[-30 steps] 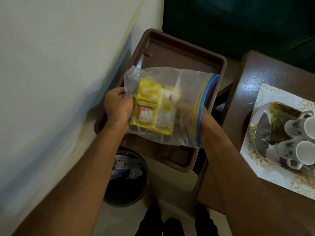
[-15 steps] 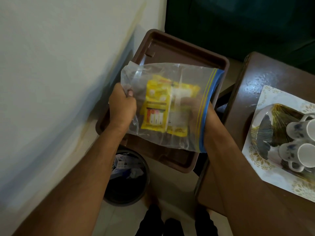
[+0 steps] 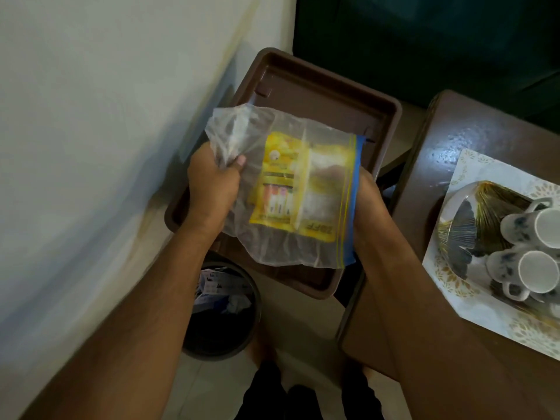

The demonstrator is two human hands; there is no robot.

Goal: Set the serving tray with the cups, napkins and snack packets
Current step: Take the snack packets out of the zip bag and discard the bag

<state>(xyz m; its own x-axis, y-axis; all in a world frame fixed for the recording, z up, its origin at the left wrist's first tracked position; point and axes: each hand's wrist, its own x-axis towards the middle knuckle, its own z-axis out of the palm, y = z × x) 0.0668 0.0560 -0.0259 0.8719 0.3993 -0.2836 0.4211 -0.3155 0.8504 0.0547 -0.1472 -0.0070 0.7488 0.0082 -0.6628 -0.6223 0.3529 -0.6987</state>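
The yellow snack packets [image 3: 298,183] carry print too blurred to read, apart from large letters along the lower edge that look like "ZOFF". They sit inside a clear zip bag [image 3: 288,189] with a blue seal strip, held above the brown serving tray [image 3: 327,95]. The left hand [image 3: 213,184] has its grip clamped on the bag's bunched closed end. The right hand [image 3: 365,204] reaches in through the bag's mouth; its grip is hidden, so I cannot tell its state. White cups [image 3: 527,250] lie on the bench [image 3: 472,128] to the right.

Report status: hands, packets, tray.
Left hand grips zip bag by its closed end; right hand reaches into bag's mouth. Yellow snack packets inside bag. Brown tray below, nothing on it in view.
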